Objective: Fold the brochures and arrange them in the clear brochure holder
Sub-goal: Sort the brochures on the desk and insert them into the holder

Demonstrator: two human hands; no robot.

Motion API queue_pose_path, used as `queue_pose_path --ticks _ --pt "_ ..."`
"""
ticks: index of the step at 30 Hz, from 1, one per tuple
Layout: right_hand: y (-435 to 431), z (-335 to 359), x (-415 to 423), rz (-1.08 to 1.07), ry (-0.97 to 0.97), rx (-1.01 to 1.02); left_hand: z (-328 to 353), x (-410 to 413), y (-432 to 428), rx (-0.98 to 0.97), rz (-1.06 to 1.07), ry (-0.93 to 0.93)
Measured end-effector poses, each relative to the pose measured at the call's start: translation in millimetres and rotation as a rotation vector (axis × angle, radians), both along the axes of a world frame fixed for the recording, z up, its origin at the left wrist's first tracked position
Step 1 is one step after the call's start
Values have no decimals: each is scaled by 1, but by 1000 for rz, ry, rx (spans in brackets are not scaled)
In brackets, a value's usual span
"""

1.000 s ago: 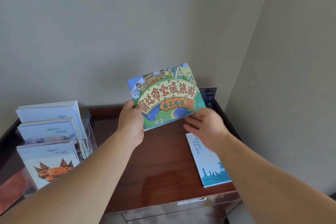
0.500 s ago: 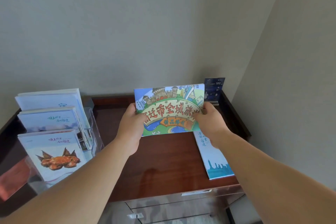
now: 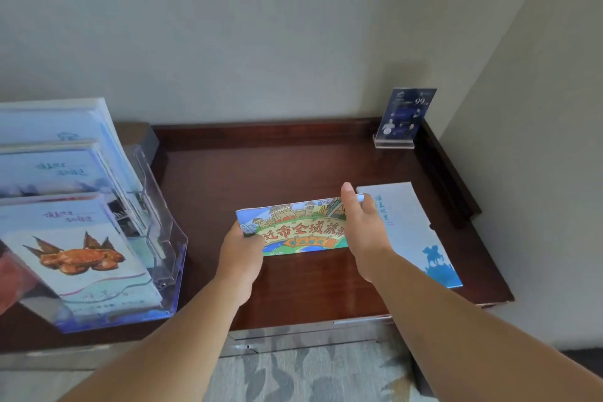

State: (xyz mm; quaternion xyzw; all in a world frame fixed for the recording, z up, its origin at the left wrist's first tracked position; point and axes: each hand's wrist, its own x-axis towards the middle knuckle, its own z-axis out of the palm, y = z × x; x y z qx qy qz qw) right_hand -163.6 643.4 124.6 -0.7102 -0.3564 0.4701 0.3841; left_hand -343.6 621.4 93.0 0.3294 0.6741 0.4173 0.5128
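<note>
— What's biggest?
— A dark red-brown wooden cabinet top (image 3: 293, 166). On its left stands the clear plastic tiered brochure holder (image 3: 166, 238), full of pale blue folded leaflets (image 3: 78, 238).
— And right?
— A long white-and-blue brochure (image 3: 411, 228) lying flat. Just beside it, low over the middle of the wood, is the colourful cartoon-map brochure (image 3: 293, 232).
— Held how?
— The left hand (image 3: 241, 251) grips its left end; the right hand (image 3: 362, 228) curls round its right end. A small dark blue sign card (image 3: 404, 114) stands in the far right corner.

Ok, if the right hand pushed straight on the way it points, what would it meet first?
The right hand would likely cross bare tabletop to the raised back rim; the blue sign stand sits off to its right. Depth is uncertain.
</note>
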Motion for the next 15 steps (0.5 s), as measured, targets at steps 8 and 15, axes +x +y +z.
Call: queue_pose_path --ticks 8,15 --pt "26 -1 -6 72 -198 -35 -3 -5 12 -7 7 30" --pt "21 -27 -12 234 -420 -117 -12 -1 13 -190 -127 468"
